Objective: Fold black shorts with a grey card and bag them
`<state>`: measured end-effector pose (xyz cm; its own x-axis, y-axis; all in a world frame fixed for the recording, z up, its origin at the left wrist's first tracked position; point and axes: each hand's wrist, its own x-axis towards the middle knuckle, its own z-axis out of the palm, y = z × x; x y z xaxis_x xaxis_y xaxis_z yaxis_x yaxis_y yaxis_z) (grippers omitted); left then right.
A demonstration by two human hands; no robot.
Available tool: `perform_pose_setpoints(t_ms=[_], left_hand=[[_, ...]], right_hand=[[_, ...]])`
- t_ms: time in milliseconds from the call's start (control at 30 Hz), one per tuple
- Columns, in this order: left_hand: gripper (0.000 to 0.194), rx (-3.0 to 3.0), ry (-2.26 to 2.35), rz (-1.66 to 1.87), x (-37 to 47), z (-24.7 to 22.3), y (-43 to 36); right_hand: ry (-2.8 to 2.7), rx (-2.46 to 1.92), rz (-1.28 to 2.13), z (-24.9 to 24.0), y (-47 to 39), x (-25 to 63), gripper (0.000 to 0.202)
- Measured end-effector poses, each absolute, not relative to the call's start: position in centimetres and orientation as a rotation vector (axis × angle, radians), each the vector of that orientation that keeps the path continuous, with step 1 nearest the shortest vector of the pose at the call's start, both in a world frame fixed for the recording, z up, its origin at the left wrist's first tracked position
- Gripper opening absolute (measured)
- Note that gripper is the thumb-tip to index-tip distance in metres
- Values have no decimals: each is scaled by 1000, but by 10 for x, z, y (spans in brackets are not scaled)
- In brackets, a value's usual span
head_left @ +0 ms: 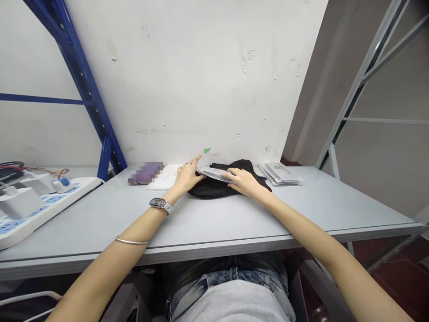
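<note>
In the middle of the table lies a black cloth item [211, 190], soft and crumpled, perhaps a pouch. A flat white printed packet [214, 173] rests over it, tilted slightly. My right hand [243, 181] grips the packet's right end, thumb below and fingers on top. At the packet's left end, my left hand [188, 175] is open, its fingers stretched upward and its thumb by the black cloth. Whether the packet sits partly inside the cloth, I cannot tell.
Right of the cloth is a stack of similar white printed packets [281, 173]. A white sheet [164, 178] and a purple phone-like object [147, 173] lie left. A white power strip [50, 208] with plugged-in adapters occupies the far left, near a blue metal post [90, 94]. A white wall [201, 80] stands behind.
</note>
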<state>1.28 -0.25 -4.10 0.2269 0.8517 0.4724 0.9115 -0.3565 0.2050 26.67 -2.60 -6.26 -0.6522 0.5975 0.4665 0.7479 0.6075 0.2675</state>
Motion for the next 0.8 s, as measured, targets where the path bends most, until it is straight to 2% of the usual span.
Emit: perform_pose_setpoints(t_ms=[100,167,233,433,533,667,800], left_hand=[[45,-2421,-1691,-729,6,-40,1],[31,-2439,-1694,-699,2,-41,5],[29,-2440,-1704,-700,-2,-42,8],[35,-2359,-1779,-627,-13,-46,18],[42,-2280,-1741,-737,-13,-42,15],[45,-2269,-1510,-982,7,-34,-1],[33,-2557,-1180,-906,33,-38,-15]], right_hand=[[-2522,-1177,-590,-64,-25,279,28],[-2522,-1255,-563,-64,-23,289,15],[-2529,-1289,-547,-63,-22,295,11],[-2488,-1199,-574,-65,-21,289,20],[-2358,-1152,-542,-66,-21,284,20],[-2299,-966,-491,-67,-23,276,21],[-2310,-836,-495,-71,-29,263,21]])
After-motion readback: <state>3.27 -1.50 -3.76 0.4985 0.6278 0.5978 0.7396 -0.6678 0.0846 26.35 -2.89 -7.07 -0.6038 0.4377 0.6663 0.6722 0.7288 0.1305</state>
